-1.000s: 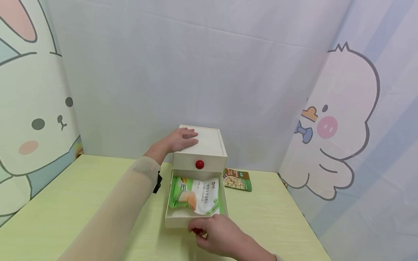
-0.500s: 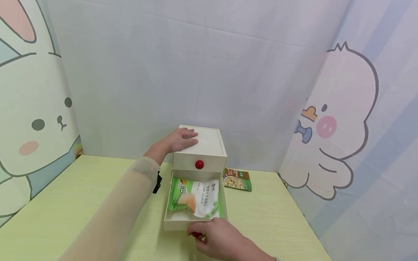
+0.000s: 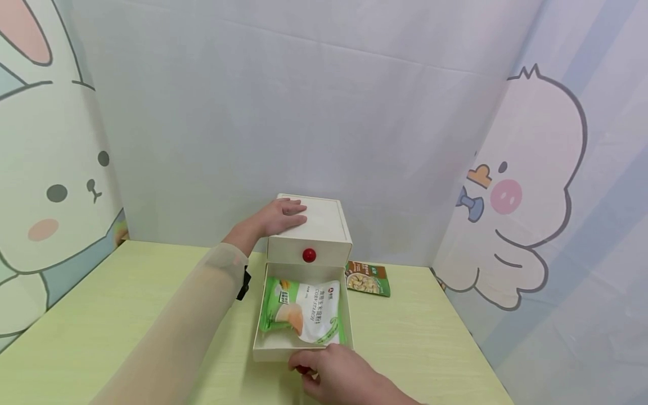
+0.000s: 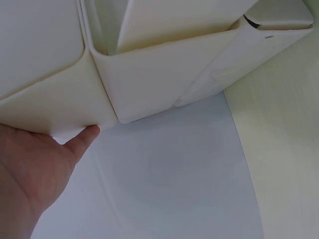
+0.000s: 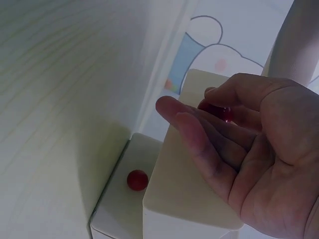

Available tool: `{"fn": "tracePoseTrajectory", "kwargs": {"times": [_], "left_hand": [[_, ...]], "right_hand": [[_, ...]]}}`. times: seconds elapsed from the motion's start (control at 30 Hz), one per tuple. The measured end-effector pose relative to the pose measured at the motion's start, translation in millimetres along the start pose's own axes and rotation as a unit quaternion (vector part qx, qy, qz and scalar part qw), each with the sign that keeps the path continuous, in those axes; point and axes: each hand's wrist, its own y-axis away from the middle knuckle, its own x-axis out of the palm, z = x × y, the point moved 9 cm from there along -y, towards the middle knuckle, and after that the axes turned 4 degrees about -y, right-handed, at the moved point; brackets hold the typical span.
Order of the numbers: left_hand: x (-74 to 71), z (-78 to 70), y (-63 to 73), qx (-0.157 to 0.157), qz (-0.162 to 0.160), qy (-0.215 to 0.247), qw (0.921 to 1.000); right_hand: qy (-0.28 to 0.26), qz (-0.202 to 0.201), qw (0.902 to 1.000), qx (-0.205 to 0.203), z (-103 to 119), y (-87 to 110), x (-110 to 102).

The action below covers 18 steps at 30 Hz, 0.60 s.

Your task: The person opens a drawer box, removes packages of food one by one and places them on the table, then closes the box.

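Drawer (image 3: pixel 275 355) juts toward the near edge of the counter (image 3: pixel 420 349) from a white cabinet (image 3: pixel 324 218) by the back edge, right hand (image 3: pixel 340 370) pinching the lower red knob (image 5: pixel 213 110), left hand (image 3: pixel 276 217) spread on top; firm palm pressure and a level, straight grip should likely prevent tipping.

Rested the left hand (image 3: pixel 277 217) on top of a white drawer box (image 3: pixel 324 217) and gripped a half-hidden red knob (image 3: pixel 302 369) with the right hand (image 3: pixel 338 371), at the front of a pulled-out drawer (image 3: pixel 273 355). Saw a green-and-white corn starch packet (image 3: pixel 310 313) lying inside, a second red knob (image 3: pixel 309 255) on the front above, and a brown-and-green packet (image 3: pixel 368 279) beside the box on the yellow-green table (image 3: pixel 415 326). Faced a pale cloth backdrop (image 3: pixel 324 112).
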Motion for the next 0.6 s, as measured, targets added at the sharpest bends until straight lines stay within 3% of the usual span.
{"fn": "tracePoseTrajectory", "kwargs": {"times": [0.27, 0.6], "left_hand": [[0.9, 1.6, -0.3, -0.001, 0.004, -0.003, 1.0], [-0.2, 1.9, -1.3, 0.001, 0.002, -0.003, 1.0]], "right_hand": [[-0.024, 0.023, 0.9994, -0.001, -0.4, 2.4, 1.8], [0.001, 0.03, 0.9992, -0.028, 8.3, 5.1, -5.7]]}}
